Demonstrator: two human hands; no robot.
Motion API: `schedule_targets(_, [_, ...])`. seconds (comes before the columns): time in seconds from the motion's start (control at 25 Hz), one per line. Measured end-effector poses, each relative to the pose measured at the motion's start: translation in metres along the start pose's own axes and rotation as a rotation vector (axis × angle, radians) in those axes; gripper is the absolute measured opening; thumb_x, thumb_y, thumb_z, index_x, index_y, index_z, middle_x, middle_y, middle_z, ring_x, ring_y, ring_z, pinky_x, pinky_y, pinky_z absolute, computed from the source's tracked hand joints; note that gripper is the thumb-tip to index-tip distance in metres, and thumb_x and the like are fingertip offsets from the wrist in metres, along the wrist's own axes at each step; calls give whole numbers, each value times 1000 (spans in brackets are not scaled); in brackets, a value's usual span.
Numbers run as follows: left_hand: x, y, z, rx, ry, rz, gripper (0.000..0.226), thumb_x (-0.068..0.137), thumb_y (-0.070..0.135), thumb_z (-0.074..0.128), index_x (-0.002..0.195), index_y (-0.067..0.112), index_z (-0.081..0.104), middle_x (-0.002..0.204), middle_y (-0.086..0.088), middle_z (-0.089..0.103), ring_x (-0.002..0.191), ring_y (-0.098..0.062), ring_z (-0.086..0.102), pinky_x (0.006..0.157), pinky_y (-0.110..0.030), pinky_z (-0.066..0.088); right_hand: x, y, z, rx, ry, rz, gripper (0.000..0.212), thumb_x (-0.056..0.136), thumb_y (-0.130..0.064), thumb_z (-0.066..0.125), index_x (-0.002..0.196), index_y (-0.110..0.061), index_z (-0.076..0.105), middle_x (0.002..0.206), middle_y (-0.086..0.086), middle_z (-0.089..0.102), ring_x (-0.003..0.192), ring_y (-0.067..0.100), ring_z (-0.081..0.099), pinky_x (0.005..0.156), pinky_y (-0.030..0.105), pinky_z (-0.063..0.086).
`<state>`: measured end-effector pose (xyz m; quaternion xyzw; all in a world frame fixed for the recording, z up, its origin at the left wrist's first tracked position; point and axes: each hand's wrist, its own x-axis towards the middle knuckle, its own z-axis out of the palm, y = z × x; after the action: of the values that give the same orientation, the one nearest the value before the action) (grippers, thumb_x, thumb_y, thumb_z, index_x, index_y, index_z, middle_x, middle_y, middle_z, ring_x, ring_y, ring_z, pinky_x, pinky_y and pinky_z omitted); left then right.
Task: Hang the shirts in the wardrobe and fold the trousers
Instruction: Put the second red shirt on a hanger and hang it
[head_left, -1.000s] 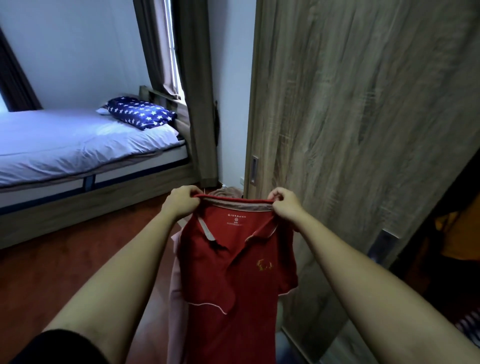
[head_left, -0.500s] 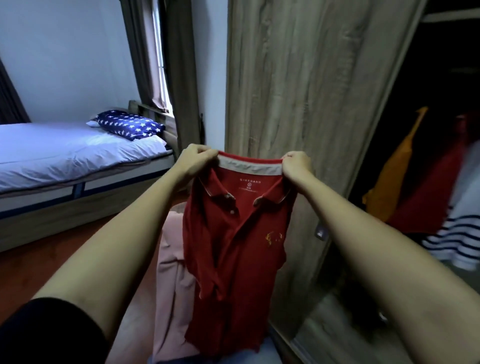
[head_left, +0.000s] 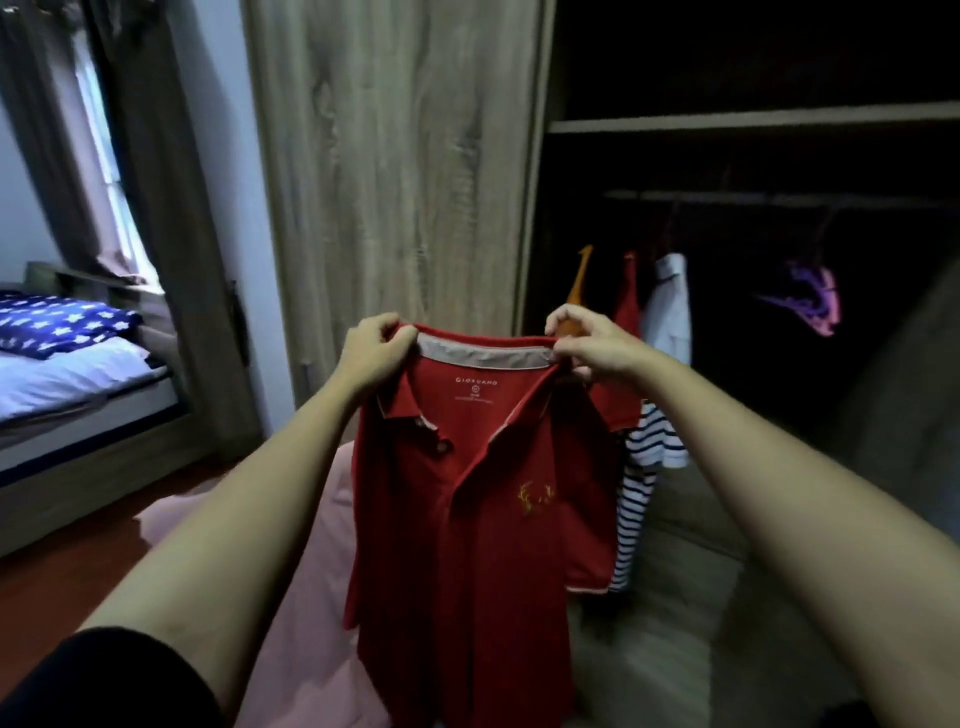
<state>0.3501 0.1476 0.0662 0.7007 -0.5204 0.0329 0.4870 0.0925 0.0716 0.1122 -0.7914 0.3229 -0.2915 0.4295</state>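
I hold a red polo shirt (head_left: 483, 519) up by its collar in front of the open wardrobe (head_left: 395, 156). My left hand (head_left: 376, 351) grips the collar's left end and my right hand (head_left: 587, 343) pinches its right end. The shirt hangs straight down, front facing me, with a small gold emblem on the chest. Behind it, under the dark wardrobe rail (head_left: 779, 200), hang an orange garment (head_left: 579, 283), a red one (head_left: 628, 306), a white shirt (head_left: 670, 306) and a striped shirt (head_left: 644, 483). A purple hanger (head_left: 810, 304) hangs further right.
A pink garment (head_left: 317, 571) lies below the red shirt to the left. The wooden wardrobe door stands behind my left hand. A bed (head_left: 67, 374) with a star-patterned pillow (head_left: 57, 322) sits at the left, by a curtained window (head_left: 109, 171). A shelf (head_left: 753, 122) spans the wardrobe above the rail.
I have lifted the red shirt higher, and my view has turned right, so the open wardrobe interior with its hanging clothes and rail is now in front of me.
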Motion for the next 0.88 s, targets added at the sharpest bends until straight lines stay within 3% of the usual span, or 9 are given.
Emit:
schedule_targets(0.12, [15,20,38,-203,-242,84,25,82,37,59,64,20,63,60,6,56,62,-6,47,64,-27,39,-15,15,-42,-191,102,-47,39,82,14,38,65,-16,57,50,-6,52,41,6,40,37,9,32])
schedule_targets(0.2, [27,44,62,-313,-217,136,28,89,33,61,66,17,61,62,3,53,62,-6,45,61,-28,38,-20,24,-61,-446,185,-13,41,81,8,40,61,-20,61,47,-8,55,43,2,45,43,9,34])
schedule_targets(0.28, [35,65,80,-349,-146,186,31,91,31,58,65,15,58,62,1,49,61,-7,41,57,-26,36,-26,31,-68,-763,194,-4,25,78,-3,47,67,-23,59,65,-5,60,62,6,54,59,19,42])
schedule_targets(0.36, [45,75,96,-298,-157,234,35,93,33,55,66,9,57,61,-1,48,60,-9,41,54,-23,33,-33,37,-75,-918,182,21,16,71,-8,54,70,-23,53,82,-1,56,78,17,53,69,29,43])
schedule_targets(0.44, [52,75,110,-198,-209,274,41,94,35,52,66,5,55,59,-6,51,61,-16,47,57,-30,34,-44,41,-85,-859,233,82,28,67,-4,51,61,-30,55,82,-5,56,83,18,55,72,30,44])
schedule_targets(0.52, [54,81,124,-138,-253,337,45,95,35,49,58,11,46,54,-5,48,61,-23,48,58,-34,30,-52,42,-99,-779,391,152,40,64,-1,46,53,-37,61,81,-5,67,84,19,63,75,28,50])
schedule_targets(0.72, [50,124,152,-306,-263,489,46,98,33,44,56,17,34,51,5,37,49,-10,38,56,-31,26,-57,31,-126,-788,807,266,25,73,-9,53,73,-18,76,86,6,73,91,25,64,80,27,46])
schedule_targets(0.88, [56,144,187,-410,-372,434,56,93,53,41,53,13,46,48,6,44,49,-6,44,57,-31,35,-58,28,-154,-844,922,240,28,73,-7,50,77,-17,76,87,9,73,92,30,63,85,30,46])
